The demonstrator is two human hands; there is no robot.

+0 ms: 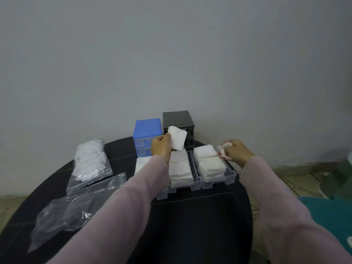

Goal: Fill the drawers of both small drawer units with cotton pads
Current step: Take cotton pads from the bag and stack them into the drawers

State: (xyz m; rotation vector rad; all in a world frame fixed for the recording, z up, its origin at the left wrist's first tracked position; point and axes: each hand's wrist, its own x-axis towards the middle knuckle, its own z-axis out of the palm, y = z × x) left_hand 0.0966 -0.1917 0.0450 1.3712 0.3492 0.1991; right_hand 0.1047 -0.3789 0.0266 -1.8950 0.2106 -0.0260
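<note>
While most of the dark round table (200, 225) is taken up by clear bags along its left edge, the work is gathered at the far edge, where the blue drawer unit (146, 133) and the grey drawer unit (178, 119) are set against the wall. Just before them, three clear drawers (219, 179) are laid side by side, already stacked with cotton pads (209, 164). A bag of pads (89, 161) is kept in reserve. The step in hand is judged to be topping up. A single pad (177, 138) is pinched by the left hand (161, 149); a crumpled pad (224, 149) is nipped by the right hand (236, 152). Flat placement is called for next.
</note>
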